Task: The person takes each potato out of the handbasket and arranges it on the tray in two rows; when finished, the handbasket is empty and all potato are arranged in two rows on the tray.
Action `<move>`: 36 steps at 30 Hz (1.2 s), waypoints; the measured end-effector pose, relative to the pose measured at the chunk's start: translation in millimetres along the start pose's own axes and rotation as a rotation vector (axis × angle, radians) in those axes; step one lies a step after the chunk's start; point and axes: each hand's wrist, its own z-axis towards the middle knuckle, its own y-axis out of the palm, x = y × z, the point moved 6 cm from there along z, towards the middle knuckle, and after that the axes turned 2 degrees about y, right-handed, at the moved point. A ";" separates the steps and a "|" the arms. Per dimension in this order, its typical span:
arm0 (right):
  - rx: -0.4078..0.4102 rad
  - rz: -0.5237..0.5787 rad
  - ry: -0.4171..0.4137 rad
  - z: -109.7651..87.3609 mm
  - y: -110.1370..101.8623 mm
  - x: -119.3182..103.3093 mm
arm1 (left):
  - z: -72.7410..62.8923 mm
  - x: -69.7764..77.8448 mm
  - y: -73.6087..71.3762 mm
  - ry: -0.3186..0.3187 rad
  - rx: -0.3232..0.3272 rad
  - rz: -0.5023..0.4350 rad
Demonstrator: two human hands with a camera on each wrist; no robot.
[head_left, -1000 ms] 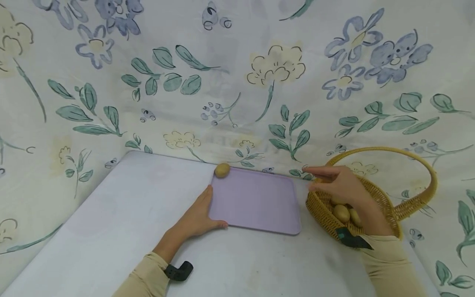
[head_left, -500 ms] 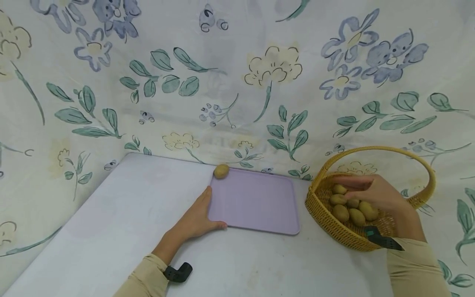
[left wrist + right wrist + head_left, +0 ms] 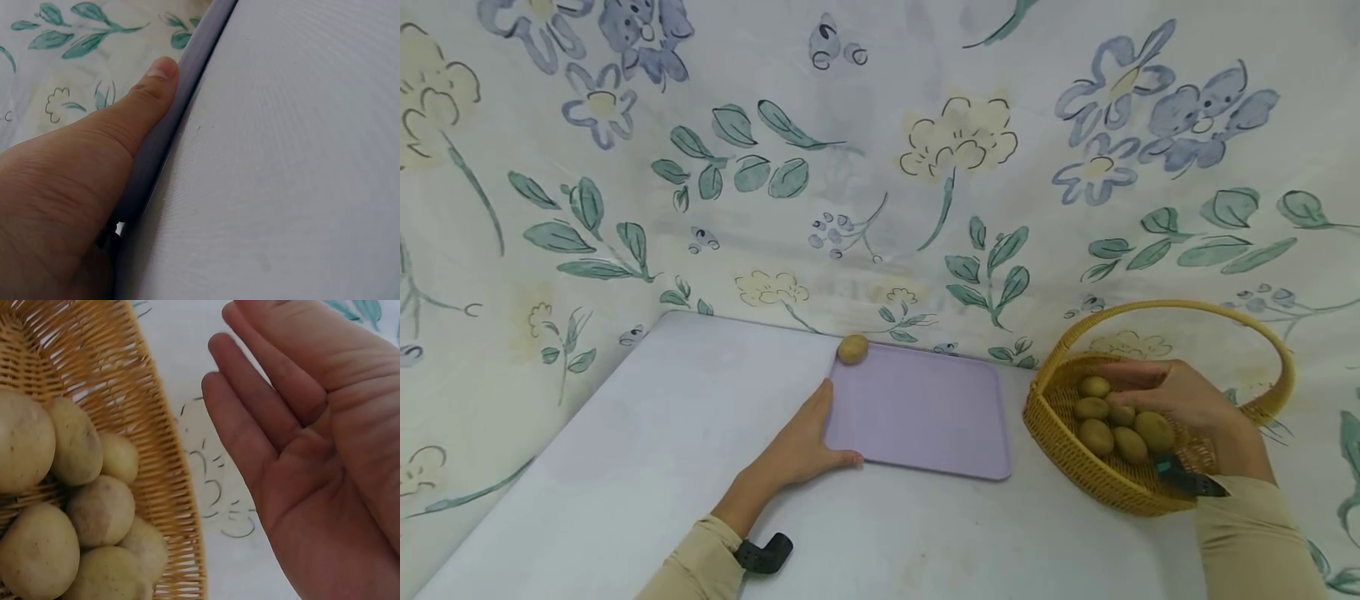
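Note:
My left hand point(image 3: 801, 437) lies at the near left corner of a lilac tray point(image 3: 925, 412), fingers straight along its left side and thumb along the front edge. In the left wrist view the thumb point(image 3: 147, 94) presses against the tray's rim point(image 3: 178, 94). One potato point(image 3: 853, 349) sits at the tray's far left corner. My right hand point(image 3: 1187, 404) is over a wicker basket point(image 3: 1075, 462) holding several potatoes point(image 3: 1131, 445). The right wrist view shows that hand point(image 3: 312, 462) with extended fingers and a bare palm, beside the basket's rim point(image 3: 178, 462).
The basket's tall arched handle point(image 3: 1180, 307) rises around the right forearm's side. A white table point(image 3: 647, 442) bears everything, and a flower-patterned cloth point(image 3: 865, 167) stands behind it, close to the tray's far edge.
My right hand has moved right and down from above the basket's left rim to over the potatoes, uncovering more of them. The left hand, tray and potato on it stay put.

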 end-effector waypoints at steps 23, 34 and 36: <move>-0.031 -0.063 0.163 25.0 25.3 60.7 | -1.4 2.0 -0.9 -0.008 -0.005 -0.008; -0.079 0.084 0.168 26.9 36.0 53.0 | -2.4 1.9 0.0 0.005 0.007 -0.012; -0.096 0.111 0.187 27.0 38.6 50.7 | -1.9 3.1 -1.0 0.010 0.011 -0.010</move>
